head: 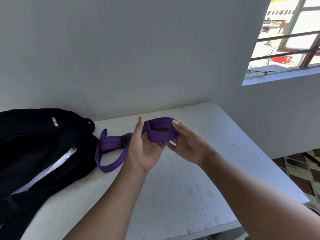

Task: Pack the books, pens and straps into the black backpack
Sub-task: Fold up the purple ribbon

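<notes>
both hands up over worktop (181,196), rolling purple strap (161,134). left hand (144,149) grip half-curled round coil; right hand (187,144) pinching coil end. loose tail trailing beside open backpack (43,153). risk: slack pinch, coil unwinding before going in.

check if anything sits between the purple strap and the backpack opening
Nothing visible does. Both hands hold the purple strap above the white table; its tail trails toward the black backpack, whose open zipper faces it.
</notes>
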The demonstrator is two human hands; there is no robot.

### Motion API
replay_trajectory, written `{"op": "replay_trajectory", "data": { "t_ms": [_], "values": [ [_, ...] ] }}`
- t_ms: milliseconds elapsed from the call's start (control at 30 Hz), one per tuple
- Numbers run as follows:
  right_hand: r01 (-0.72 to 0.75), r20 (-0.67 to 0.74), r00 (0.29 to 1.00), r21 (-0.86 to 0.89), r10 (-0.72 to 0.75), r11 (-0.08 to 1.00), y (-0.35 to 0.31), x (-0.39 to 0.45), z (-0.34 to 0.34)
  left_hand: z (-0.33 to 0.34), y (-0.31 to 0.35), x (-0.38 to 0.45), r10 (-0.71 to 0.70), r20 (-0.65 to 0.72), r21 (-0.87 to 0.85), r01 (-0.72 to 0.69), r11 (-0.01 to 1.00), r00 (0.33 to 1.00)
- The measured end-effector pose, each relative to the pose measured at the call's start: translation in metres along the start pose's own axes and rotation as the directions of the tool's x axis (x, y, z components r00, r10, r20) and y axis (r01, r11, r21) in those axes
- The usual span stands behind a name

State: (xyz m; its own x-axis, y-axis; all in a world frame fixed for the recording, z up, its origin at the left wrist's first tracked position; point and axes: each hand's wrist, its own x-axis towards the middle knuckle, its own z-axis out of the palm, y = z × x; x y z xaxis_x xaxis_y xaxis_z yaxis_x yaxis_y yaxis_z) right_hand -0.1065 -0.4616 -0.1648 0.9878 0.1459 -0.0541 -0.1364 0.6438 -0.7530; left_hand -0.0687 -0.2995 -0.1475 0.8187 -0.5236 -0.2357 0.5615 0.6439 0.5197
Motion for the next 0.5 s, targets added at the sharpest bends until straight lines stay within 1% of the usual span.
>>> {"op": "replay_trajectory", "data": {
  "t_ms": [67, 100, 167, 233, 300, 367, 400, 433, 467, 500],
  "values": [
    [-0.012, -0.039, 0.999, -0.019, 0.011, 1.0, 0.001, 0.0, -0.001, 0.002, -0.008, -0.001, 0.005, -0.032, 0.007, -0.005, 1.0, 0.999],
    [-0.016, -0.047, 0.999, -0.014, 0.015, 1.0, 0.002, -0.002, -0.002, 0.004, -0.01, 0.0, 0.006, -0.069, -0.012, -0.007, 1.0, 0.998],
    [-0.024, -0.041, 0.999, 0.013, 0.024, 1.0, 0.001, -0.006, -0.005, 0.004, -0.007, 0.007, 0.031, -0.172, -0.05, -0.04, 0.998, 0.985],
    [-0.01, -0.031, 0.999, 0.008, 0.011, 1.0, -0.001, -0.01, -0.006, 0.002, -0.007, 0.011, 0.041, -0.281, -0.015, -0.047, 0.999, 0.959],
    [0.011, -0.039, 0.999, -0.015, -0.011, 1.0, -0.004, -0.011, -0.004, -0.004, -0.012, 0.013, 0.028, -0.412, 0.032, -0.017, 0.999, 0.911],
    [0.055, -0.04, 0.998, -0.031, -0.057, 0.998, -0.008, -0.011, 0.002, -0.006, -0.02, 0.014, 0.047, -0.567, 0.094, 0.008, 0.996, 0.823],
    [0.084, -0.043, 0.995, -0.037, -0.086, 0.996, -0.01, -0.011, 0.004, -0.006, -0.022, 0.013, 0.095, -0.648, 0.165, 0.018, 0.986, 0.755],
    [0.111, -0.052, 0.992, -0.039, -0.113, 0.993, -0.011, -0.011, 0.007, -0.007, -0.023, 0.013, 0.184, -0.726, 0.286, 0.047, 0.957, 0.662],
    [0.131, -0.065, 0.989, -0.04, -0.133, 0.991, -0.013, -0.011, 0.01, -0.007, -0.023, 0.012, 0.339, -0.733, 0.476, 0.089, 0.875, 0.59],
    [0.142, -0.076, 0.986, -0.041, -0.145, 0.989, -0.015, -0.011, 0.011, -0.005, -0.021, 0.009, 0.523, -0.622, 0.695, 0.104, 0.711, 0.582]
  ]
}}
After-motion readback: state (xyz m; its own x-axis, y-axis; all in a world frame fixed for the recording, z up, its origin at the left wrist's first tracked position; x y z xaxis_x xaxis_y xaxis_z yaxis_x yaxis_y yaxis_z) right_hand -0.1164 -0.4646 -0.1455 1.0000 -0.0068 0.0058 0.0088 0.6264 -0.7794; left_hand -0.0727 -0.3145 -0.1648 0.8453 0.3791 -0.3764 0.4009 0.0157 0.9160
